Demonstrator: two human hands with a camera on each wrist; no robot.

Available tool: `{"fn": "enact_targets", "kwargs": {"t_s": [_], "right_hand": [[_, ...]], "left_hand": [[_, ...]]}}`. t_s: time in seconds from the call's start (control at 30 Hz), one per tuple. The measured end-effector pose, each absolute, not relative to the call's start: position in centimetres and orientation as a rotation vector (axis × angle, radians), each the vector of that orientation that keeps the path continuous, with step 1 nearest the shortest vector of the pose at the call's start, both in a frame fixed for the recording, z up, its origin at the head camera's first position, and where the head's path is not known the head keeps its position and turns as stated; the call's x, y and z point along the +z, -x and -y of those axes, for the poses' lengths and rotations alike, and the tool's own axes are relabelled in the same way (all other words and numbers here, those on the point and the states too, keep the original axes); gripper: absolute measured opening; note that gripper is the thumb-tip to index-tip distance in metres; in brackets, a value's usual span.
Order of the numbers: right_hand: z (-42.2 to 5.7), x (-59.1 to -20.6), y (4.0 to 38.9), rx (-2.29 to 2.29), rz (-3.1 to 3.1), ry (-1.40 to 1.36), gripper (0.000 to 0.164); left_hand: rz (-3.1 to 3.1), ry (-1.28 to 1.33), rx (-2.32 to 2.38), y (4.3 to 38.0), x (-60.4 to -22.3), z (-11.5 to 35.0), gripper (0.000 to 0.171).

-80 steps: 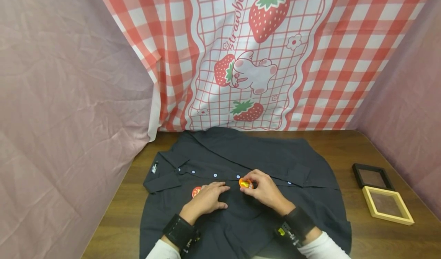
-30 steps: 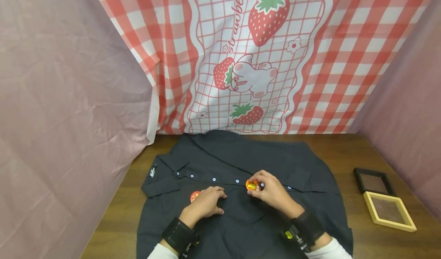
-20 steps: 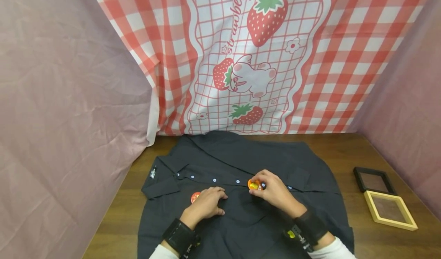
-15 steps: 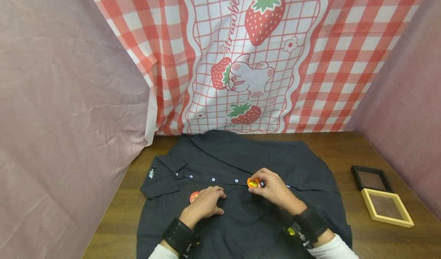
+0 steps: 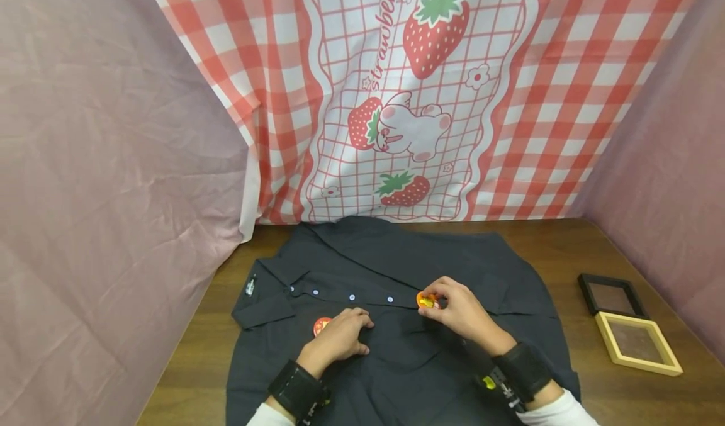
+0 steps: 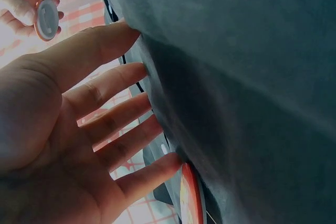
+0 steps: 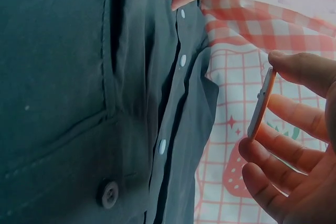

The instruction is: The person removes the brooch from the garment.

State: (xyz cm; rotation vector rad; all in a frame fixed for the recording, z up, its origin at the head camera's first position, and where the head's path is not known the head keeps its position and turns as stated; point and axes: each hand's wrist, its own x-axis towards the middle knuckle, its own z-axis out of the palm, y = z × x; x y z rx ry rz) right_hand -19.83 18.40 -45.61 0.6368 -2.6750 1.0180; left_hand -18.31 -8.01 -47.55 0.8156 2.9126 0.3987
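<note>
Left hand point(image 5: 338, 336) spread, right hand point(image 5: 460, 311) pinching

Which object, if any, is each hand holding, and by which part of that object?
The right hand holds the round orange badge by its rim. The left hand holds nothing; it rests on the dark shirt.

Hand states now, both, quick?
Left hand: open, holding nothing, touching the dark shirt.
Right hand: holding the round orange badge in a pinch.

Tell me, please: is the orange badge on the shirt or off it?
Off: the right hand pinches the orange badge; the right wrist view shows patterned cloth between it and the shirt.
</note>
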Motion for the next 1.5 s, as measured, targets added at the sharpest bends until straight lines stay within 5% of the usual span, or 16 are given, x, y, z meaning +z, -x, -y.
{"fn": "enact_targets", "kwargs": {"t_s": [1.5], "right_hand": [[-21.6,-44.3,20.1,0.850,2.640,-0.536,0.027]], "left_hand": [[-2.930,-0.858,0.349,18.5,-47.5,8.2,0.044]]}}
